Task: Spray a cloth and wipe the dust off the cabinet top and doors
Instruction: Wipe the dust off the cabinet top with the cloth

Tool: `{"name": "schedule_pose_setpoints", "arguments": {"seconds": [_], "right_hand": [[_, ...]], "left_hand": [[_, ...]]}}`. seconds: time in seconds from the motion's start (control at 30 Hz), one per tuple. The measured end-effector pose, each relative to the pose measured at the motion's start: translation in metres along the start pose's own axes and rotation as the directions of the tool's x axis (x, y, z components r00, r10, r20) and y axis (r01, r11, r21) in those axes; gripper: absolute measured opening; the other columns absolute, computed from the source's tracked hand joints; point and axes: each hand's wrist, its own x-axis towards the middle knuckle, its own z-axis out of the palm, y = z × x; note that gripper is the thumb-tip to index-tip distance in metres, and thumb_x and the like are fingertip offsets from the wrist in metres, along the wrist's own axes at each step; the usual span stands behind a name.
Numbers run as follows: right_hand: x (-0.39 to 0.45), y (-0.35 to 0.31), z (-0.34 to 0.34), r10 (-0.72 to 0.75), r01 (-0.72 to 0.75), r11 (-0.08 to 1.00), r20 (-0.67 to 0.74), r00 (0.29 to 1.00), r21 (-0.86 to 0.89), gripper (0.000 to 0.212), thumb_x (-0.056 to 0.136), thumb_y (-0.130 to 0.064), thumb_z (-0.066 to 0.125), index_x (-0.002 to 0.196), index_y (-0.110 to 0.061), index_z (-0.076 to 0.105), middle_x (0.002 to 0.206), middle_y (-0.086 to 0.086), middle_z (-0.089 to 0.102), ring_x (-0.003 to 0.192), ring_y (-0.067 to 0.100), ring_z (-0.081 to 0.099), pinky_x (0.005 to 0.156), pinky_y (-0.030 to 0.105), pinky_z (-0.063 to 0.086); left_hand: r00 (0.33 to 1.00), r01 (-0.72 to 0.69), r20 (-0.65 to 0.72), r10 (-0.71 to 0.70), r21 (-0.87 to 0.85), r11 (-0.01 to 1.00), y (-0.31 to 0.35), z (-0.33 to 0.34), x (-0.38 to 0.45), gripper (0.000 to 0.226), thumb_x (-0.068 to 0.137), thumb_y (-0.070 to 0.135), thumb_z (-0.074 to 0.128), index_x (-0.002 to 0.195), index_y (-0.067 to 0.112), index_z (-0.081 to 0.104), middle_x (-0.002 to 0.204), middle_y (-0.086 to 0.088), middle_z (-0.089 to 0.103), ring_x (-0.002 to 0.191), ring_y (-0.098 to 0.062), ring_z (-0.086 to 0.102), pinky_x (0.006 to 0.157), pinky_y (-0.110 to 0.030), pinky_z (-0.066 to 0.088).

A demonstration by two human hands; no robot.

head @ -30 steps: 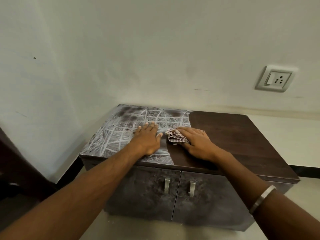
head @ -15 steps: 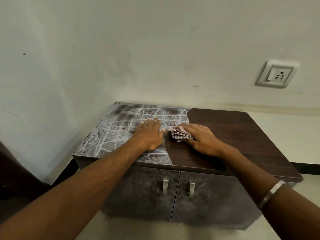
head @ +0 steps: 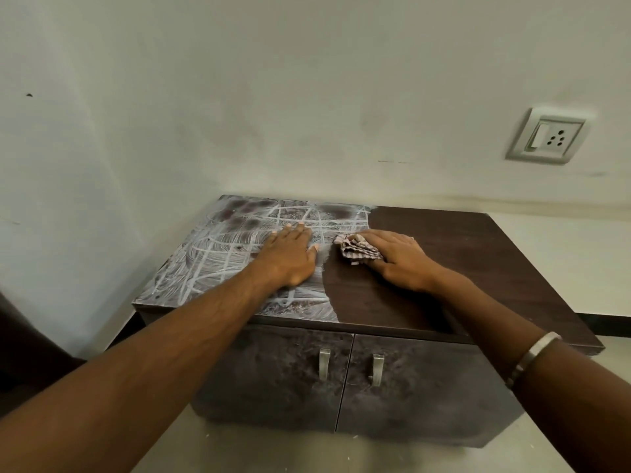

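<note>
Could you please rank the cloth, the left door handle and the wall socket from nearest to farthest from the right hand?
1. cloth: under the right hand.
2. left door handle: below, on the cabinet front.
3. wall socket: up right, on the wall.

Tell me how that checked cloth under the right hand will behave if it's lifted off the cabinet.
The cloth lies crumpled in folds under the right hand, so it is probably limp and would droop. It looks thin, likely light, and may shed dust.

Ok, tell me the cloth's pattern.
The cloth is checked, reddish-brown on pale; head view.
</note>
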Motion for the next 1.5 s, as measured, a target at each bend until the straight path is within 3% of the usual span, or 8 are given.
{"name": "schedule_pose_setpoints", "arguments": {"seconds": [0.13, 0.37, 0.53, 0.73, 0.93, 1.17, 1.37, 1.5], "right_hand": [[0.021, -0.013, -0.003, 0.097, -0.096, 0.995, 0.034, 0.995, -0.037, 0.057, 0.096, -0.041, 0.044, 0.149, -0.029, 0.024, 0.156, -0.006, 0.025, 0.143, 0.017, 0.018, 0.115, 0.039, 0.010], [0.010, -0.006, 0.001, -0.009, 0.009, 1.000, -0.007, 1.000, 0.005, 0.055, 0.096, -0.040, 0.046, 0.147, -0.029, 0.029, 0.154, -0.006, 0.031, 0.141, 0.017, 0.024, 0.112, 0.034, 0.013], [0.031, -0.010, -0.002, 0.093, -0.092, 0.995, 0.020, 0.995, -0.044, 0.056, 0.097, -0.041, 0.043, 0.149, -0.028, 0.025, 0.156, -0.004, 0.025, 0.143, 0.018, 0.020, 0.114, 0.037, 0.010], [0.026, -0.003, 0.004, -0.011, 0.011, 1.000, -0.004, 1.000, -0.015, 0.055, 0.096, -0.040, 0.045, 0.147, -0.030, 0.029, 0.154, -0.005, 0.031, 0.142, 0.018, 0.025, 0.113, 0.037, 0.014], [0.044, 0.003, -0.002, 0.124, -0.122, 0.991, 0.032, 0.992, -0.051, 0.057, 0.097, -0.038, 0.044, 0.149, -0.029, 0.023, 0.157, -0.004, 0.024, 0.144, 0.018, 0.019, 0.115, 0.038, 0.009], [0.036, 0.007, 0.003, 0.008, -0.008, 1.000, 0.005, 1.000, 0.001, 0.056, 0.096, -0.038, 0.046, 0.148, -0.030, 0.027, 0.155, -0.004, 0.029, 0.142, 0.018, 0.022, 0.113, 0.036, 0.012], [0.060, 0.011, -0.002, 0.134, -0.133, 0.989, 0.020, 0.991, -0.058, 0.057, 0.096, -0.038, 0.044, 0.149, -0.028, 0.024, 0.156, -0.001, 0.026, 0.143, 0.020, 0.021, 0.114, 0.038, 0.011], [0.062, 0.004, 0.004, 0.079, -0.078, 0.996, 0.031, 0.996, -0.035, 0.058, 0.096, -0.040, 0.044, 0.149, -0.029, 0.023, 0.157, -0.003, 0.024, 0.144, 0.020, 0.020, 0.115, 0.038, 0.010]], "left_hand": [[1.000, -0.004, 0.006, 0.004, 0.004, 1.000, 0.000, 0.002, 0.001, 0.059, 0.102, 0.043, 0.015, 0.154, 0.018, 0.002, 0.162, -0.004, -0.002, 0.149, -0.024, -0.004, 0.121, -0.045, -0.001], [1.000, -0.019, -0.011, 0.019, -0.032, 0.999, -0.001, -0.003, 0.009, 0.058, 0.103, 0.041, 0.015, 0.154, 0.017, 0.004, 0.162, -0.003, -0.002, 0.149, -0.023, -0.004, 0.121, -0.042, -0.002], [1.000, -0.011, -0.004, 0.011, -0.020, 1.000, -0.006, -0.001, 0.013, 0.058, 0.103, 0.041, 0.015, 0.154, 0.016, 0.003, 0.162, -0.003, -0.003, 0.149, -0.023, -0.004, 0.120, -0.042, -0.002], [1.000, -0.028, -0.010, 0.028, -0.022, 0.999, -0.001, -0.002, 0.017, 0.058, 0.103, 0.041, 0.015, 0.154, 0.017, 0.003, 0.162, -0.003, -0.003, 0.149, -0.023, -0.004, 0.119, -0.042, -0.002], [1.000, -0.027, -0.014, 0.027, -0.035, 0.999, -0.005, -0.006, 0.021, 0.058, 0.103, 0.040, 0.017, 0.154, 0.017, 0.003, 0.162, -0.004, -0.002, 0.149, -0.024, -0.003, 0.121, -0.044, -0.001], [1.000, -0.022, -0.010, 0.022, -0.020, 1.000, -0.003, -0.002, 0.027, 0.059, 0.103, 0.041, 0.017, 0.154, 0.017, 0.003, 0.162, -0.004, -0.002, 0.149, -0.024, -0.003, 0.120, -0.043, -0.001], [1.000, -0.025, -0.006, 0.025, -0.019, 1.000, -0.003, -0.001, 0.029, 0.058, 0.103, 0.040, 0.016, 0.155, 0.016, 0.002, 0.162, -0.004, -0.003, 0.149, -0.023, -0.004, 0.120, -0.042, -0.002], [1.000, -0.026, -0.013, 0.026, -0.026, 0.999, 0.000, -0.003, 0.034, 0.058, 0.103, 0.041, 0.016, 0.155, 0.016, 0.004, 0.163, -0.004, 0.000, 0.149, -0.023, -0.002, 0.122, -0.044, 0.002]]}}
